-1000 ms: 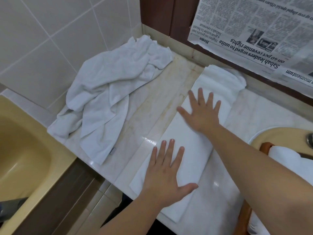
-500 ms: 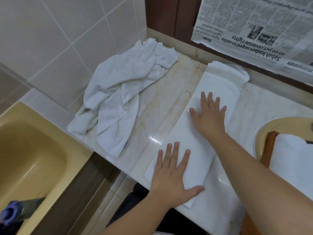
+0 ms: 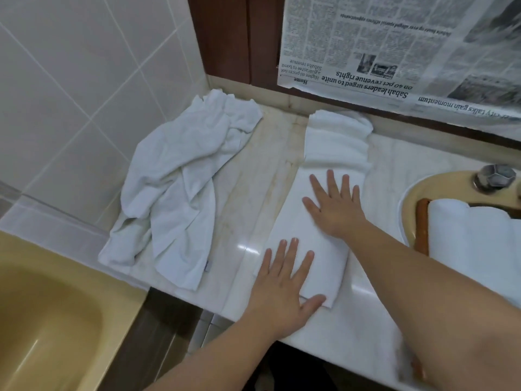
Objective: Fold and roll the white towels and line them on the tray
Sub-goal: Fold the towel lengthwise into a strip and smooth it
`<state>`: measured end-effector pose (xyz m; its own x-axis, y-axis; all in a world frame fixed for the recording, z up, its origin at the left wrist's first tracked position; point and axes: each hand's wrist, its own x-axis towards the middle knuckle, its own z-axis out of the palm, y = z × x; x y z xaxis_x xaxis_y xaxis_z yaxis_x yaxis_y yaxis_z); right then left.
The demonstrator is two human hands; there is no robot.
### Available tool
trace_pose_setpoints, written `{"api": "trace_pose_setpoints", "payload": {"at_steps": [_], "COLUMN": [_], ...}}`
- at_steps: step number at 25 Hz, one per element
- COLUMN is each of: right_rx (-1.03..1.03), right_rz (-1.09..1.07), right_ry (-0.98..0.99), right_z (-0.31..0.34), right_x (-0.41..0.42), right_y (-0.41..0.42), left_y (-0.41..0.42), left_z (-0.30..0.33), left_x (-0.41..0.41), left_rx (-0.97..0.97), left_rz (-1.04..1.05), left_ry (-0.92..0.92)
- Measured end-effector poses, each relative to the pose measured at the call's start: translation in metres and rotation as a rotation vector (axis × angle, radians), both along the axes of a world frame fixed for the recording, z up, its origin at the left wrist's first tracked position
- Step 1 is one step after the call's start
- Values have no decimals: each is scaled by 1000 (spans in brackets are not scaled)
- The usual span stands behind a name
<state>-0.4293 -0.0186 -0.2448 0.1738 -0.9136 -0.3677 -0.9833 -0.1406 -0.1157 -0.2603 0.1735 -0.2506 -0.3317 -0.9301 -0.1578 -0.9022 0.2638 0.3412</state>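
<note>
- While both palms press down, a folded white towel (image 3: 315,221) lies as a long strip on the pale marble worktop (image 3: 394,179), running from the near edge toward the back wall.
- Left hand (image 3: 284,280) lies flat on the near end of the strip, fingers spread wide, thumb reaching along its near edge; it grips nothing.
- Right hand (image 3: 334,206) lies flat on the middle of the strip, fingers splayed and pointing toward the wall, also holding nothing.
- Beyond the right hand the far end of the strip is bunched into soft ridges close to the wall.
- Well to the left, a crumpled white towel (image 3: 180,193) sprawls on the worktop against the tiled wall (image 3: 84,80).
- At the right, a wooden tray (image 3: 422,227) sits over a yellow basin (image 3: 411,198), with a rolled white towel (image 3: 473,238) lying on it.
- Upside-down newspaper (image 3: 394,52) hangs along the back wall.
- A yellow bathtub (image 3: 50,320) sits at the lower left.
</note>
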Motion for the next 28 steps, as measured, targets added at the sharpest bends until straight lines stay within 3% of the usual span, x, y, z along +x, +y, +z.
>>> {"api": "trace_pose_setpoints", "payload": {"at_steps": [3, 8, 13, 22, 25, 28], "right_rx": [-108, -478, -459, -455, -470, -397], "right_rz": [-53, -95, 82, 161, 216, 127], "right_ry": [-10, -398, -358, -351, -350, -448], "right_z": [7, 17, -11, -12, -11, -1], "right_x": [8, 23, -5, -38, -38, -37], "right_y": [9, 148, 253, 302, 306, 300], "left_y": [-8, 4, 25, 54, 55, 55], "left_z": [0, 2, -8, -16, -9, 10], "left_x": [14, 57, 101, 112, 113, 110], "left_rx": [34, -101, -290, -381, -314, -81], "left_rz": [-79, -103, -287, -489, -480, -219], "left_ry": [-3, 152, 133, 212, 266, 357]}}
